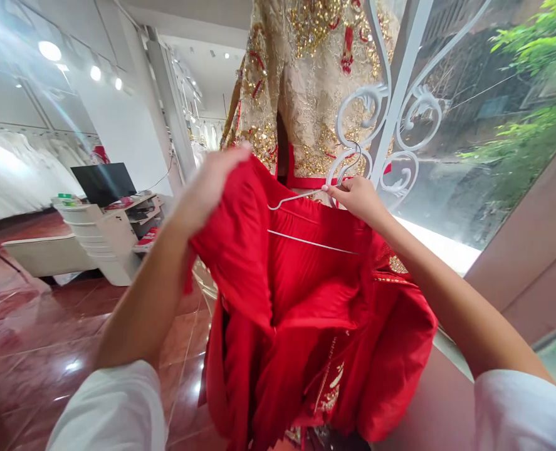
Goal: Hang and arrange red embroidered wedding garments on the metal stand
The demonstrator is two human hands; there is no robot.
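A red satin garment (315,282) with gold embroidery hangs open in front of me, its inner lining facing me. Inside its neck is a thin white wire hanger (301,195), with the hook rising above. My right hand (355,197) pinches the hanger near its neck, just below the hook. My left hand (212,188), smeared by motion, is at the garment's upper left shoulder; its fingers are partly behind the cloth, so their grip is unclear. The hanger's lower bar crosses the inside of the garment.
Behind hangs a gold-beaded cream garment (306,113) with red tassels, beside a white scrollwork metal frame (390,125) and a window (475,156). To the left are a counter (103,244) with a dark monitor (103,183) and a row of white gowns (19,169). The floor (84,338) is reddish tile.
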